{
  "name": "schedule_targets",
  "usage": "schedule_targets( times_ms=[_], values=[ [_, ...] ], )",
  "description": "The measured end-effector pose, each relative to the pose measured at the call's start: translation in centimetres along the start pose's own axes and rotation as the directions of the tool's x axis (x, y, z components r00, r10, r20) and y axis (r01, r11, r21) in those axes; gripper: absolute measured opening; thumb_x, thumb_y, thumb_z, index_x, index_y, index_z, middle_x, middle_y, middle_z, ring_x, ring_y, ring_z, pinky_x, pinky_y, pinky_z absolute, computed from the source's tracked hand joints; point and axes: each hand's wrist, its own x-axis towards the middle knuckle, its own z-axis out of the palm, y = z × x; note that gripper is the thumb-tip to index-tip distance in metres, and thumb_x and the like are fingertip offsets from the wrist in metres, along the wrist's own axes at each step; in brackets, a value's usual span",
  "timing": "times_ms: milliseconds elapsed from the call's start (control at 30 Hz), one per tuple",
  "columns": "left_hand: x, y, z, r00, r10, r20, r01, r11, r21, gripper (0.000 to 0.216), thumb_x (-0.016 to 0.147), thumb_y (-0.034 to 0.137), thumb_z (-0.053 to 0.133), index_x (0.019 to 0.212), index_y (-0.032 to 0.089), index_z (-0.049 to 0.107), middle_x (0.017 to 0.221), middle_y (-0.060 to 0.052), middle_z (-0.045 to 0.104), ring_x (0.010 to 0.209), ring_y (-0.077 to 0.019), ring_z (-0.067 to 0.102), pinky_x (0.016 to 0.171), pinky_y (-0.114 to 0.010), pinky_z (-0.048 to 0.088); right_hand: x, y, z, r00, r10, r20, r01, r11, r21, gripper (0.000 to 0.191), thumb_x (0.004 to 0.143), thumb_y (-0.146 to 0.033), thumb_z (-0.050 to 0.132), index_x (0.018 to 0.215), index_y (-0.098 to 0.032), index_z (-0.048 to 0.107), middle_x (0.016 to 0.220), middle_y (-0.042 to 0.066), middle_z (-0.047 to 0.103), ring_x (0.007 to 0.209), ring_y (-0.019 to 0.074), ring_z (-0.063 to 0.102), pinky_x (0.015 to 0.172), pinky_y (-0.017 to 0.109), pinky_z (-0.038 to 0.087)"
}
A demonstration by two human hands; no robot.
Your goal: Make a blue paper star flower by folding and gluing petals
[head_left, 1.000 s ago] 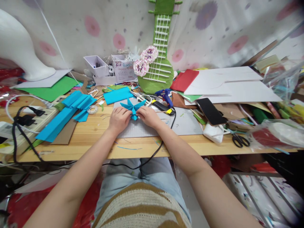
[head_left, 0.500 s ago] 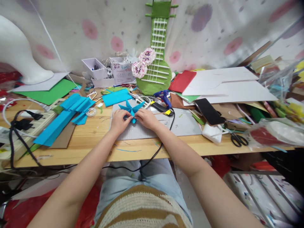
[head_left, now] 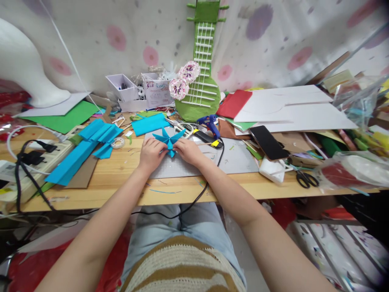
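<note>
A blue folded paper star [head_left: 169, 139] lies on the grey cutting mat [head_left: 237, 160] at the middle of the wooden table. My left hand [head_left: 153, 153] pinches its near left side and my right hand [head_left: 188, 150] pinches its near right side. Both hands have their fingers pressed together on the paper. Folded blue paper strips [head_left: 91, 142] lie to the left, beside a small roll of tape [head_left: 117, 142].
A blue glue gun [head_left: 210, 123] with its black cord lies just behind the mat. A black phone [head_left: 268, 142] and black scissors [head_left: 306, 179] lie to the right. A power strip [head_left: 36, 156] sits at left; a green paper guitar [head_left: 203, 65] and white boxes [head_left: 139, 91] stand behind.
My hands and the blue star stay in nearly the same place; the fingers shifted slightly on the folds. The view moved a little.
</note>
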Motion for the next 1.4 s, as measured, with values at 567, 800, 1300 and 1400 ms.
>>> schedule_targets(
  times_ms=[567, 800, 1300, 1400],
  values=[
    [0.23, 0.26, -0.33, 1.0, 0.027, 0.007, -0.027, 1.0, 0.002, 0.023, 0.086, 0.029, 0.049, 0.071, 0.025, 0.066, 0.073, -0.003, 0.067, 0.078, -0.0199, 0.056, 0.086, -0.041, 0.037, -0.14, 0.36, -0.08, 0.999, -0.03, -0.011, 0.03, 0.998, 0.058, 0.009, 0.086, -0.021, 0.051, 0.09, -0.015, 0.057, 0.089, 0.008, 0.058, 0.084, 0.0179, 0.051, 0.074, 0.028, 0.038],
    [0.07, 0.28, -0.13, 1.0, 0.002, -0.007, -0.001, 0.999, 0.032, 0.012, 0.079, 0.034, 0.059, 0.078, 0.023, 0.064, 0.078, -0.003, 0.067, 0.084, -0.0223, 0.054, 0.085, -0.041, 0.036, -0.02, 0.39, 0.03, 0.999, -0.036, 0.002, 0.035, 0.998, 0.049, 0.008, 0.086, -0.018, 0.049, 0.089, -0.014, 0.056, 0.088, 0.008, 0.059, 0.082, 0.0179, 0.051, 0.073, 0.028, 0.038],
    [0.2, 0.2, -0.07, 0.999, -0.024, 0.031, 0.024, 1.0, -0.017, 0.019, 0.081, 0.033, 0.057, 0.067, 0.021, 0.063, 0.067, -0.003, 0.062, 0.077, -0.0208, 0.053, 0.076, -0.037, 0.039, -0.2, -0.26, -0.51, 0.997, 0.039, 0.07, -0.03, 0.992, -0.126, 0.023, 0.091, -0.027, 0.042, 0.091, -0.015, 0.062, 0.092, 0.009, 0.063, 0.085, 0.0174, 0.054, 0.066, 0.026, 0.033],
    [0.22, 0.18, -0.02, 1.0, 0.013, 0.015, -0.013, 1.0, 0.008, 0.021, 0.081, 0.035, 0.057, 0.067, 0.021, 0.063, 0.068, -0.004, 0.063, 0.08, -0.0217, 0.054, 0.079, -0.038, 0.04, -0.21, 0.01, -0.34, 0.998, 0.024, 0.056, -0.019, 0.996, -0.09, 0.022, 0.091, -0.025, 0.043, 0.09, -0.015, 0.062, 0.091, 0.01, 0.063, 0.085, 0.0177, 0.053, 0.068, 0.026, 0.034]
  ],
)
